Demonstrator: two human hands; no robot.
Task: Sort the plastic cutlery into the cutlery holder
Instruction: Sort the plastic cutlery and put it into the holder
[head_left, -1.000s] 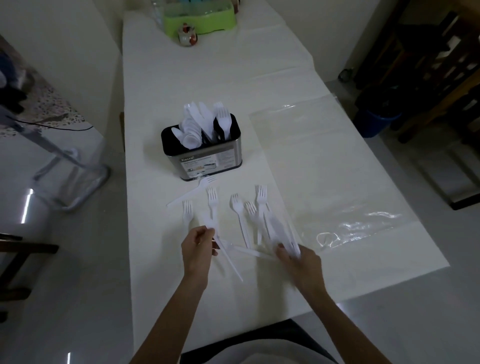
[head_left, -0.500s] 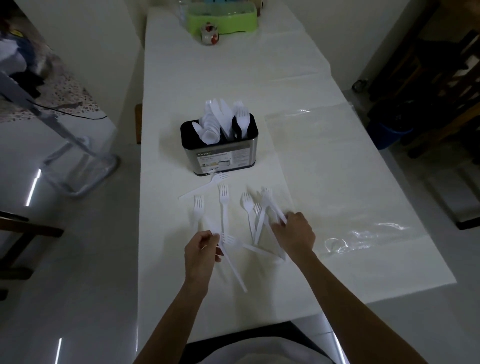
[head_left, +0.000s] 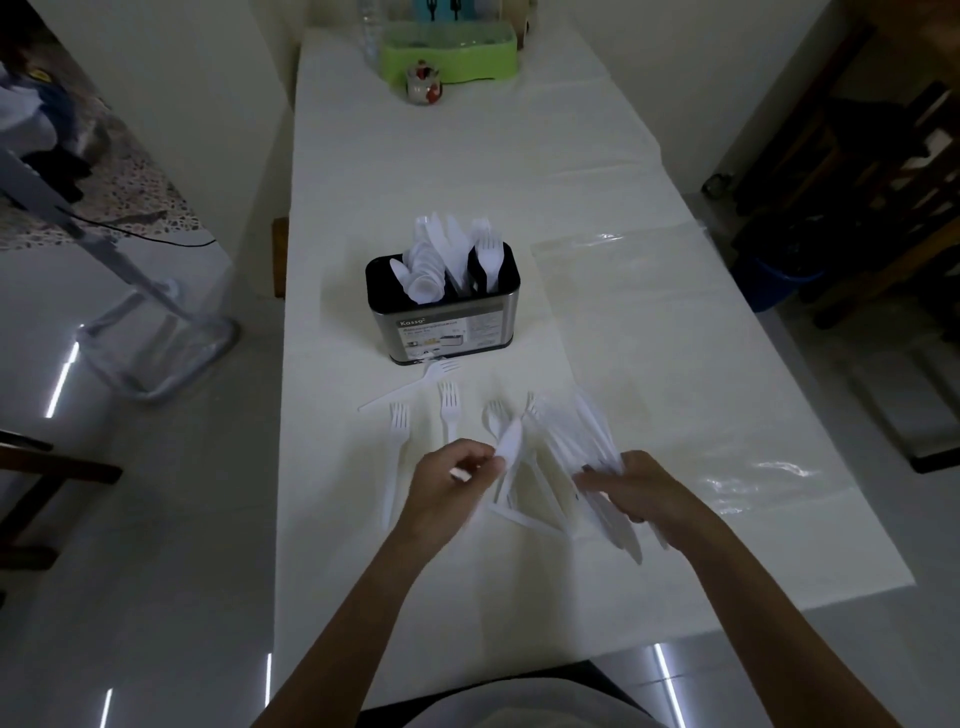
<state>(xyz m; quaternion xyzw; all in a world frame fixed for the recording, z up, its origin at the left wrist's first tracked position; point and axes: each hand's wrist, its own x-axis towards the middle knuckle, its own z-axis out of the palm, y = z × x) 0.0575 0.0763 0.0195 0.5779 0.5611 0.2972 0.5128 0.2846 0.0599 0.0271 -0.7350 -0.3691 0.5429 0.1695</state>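
We find the cutlery holder (head_left: 441, 332) upright on the table (head_left: 467, 171). It is a steel-walled box with a dark rim and a printed label on its near face. Spoons stand in its left compartment, knives in the middle and forks in the right.

Three loose forks (head_left: 450, 410) lie on the table just in front of it. One is slanted beside its base, and two have their tines toward it.

Nearer the person, the left hand (head_left: 449, 486) has its fingers curled and pinches a white piece (head_left: 510, 441) by one end; we cannot tell its kind. The right hand (head_left: 641, 491) is closed round a bundle of white cutlery (head_left: 587, 441), which is blurred, its ends fanning out above and below the fist. Crossed pieces (head_left: 530, 521) lie on the table between the two hands.

A clear plastic sheet (head_left: 649, 322) covers the table's right part. A green tray (head_left: 452, 57) and a small jar (head_left: 423, 85) stand at the far end.
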